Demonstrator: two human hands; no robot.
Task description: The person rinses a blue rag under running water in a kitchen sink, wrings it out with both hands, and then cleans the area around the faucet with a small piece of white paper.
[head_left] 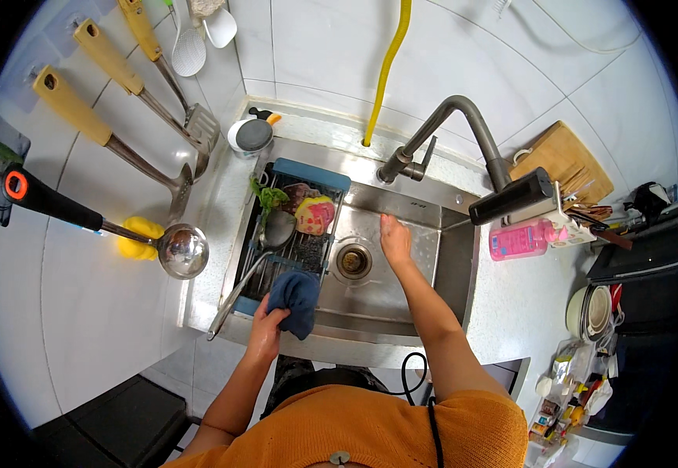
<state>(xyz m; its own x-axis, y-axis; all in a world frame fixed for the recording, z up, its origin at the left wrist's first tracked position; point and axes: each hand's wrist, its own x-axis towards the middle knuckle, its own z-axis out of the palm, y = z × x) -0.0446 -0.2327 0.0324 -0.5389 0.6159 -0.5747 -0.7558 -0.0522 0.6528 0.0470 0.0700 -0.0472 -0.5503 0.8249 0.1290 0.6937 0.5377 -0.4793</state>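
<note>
My left hand (265,331) grips a dark blue cloth (295,303) at the front of a blue-ended drying rack (313,173). The cloth hangs bunched over the rack's near edge. Across the rack lies a metal ladle (239,295), its handle sticking out toward me at the left. Beyond its bowl are green leaves (270,196) and a pink and yellow item (315,214) whose kind is unclear. My right hand (396,240) hovers over the steel sink (405,285), right of the drain (353,262). Its fingers look curled together, with nothing visible in them.
A dark faucet (463,109) arches over the sink's back right, near a pink bottle (520,240). A cutting board (569,160) leans behind a utensil holder. On the left wall hang another ladle (183,251) and several spatulas. A yellow hose (390,62) runs down the back wall.
</note>
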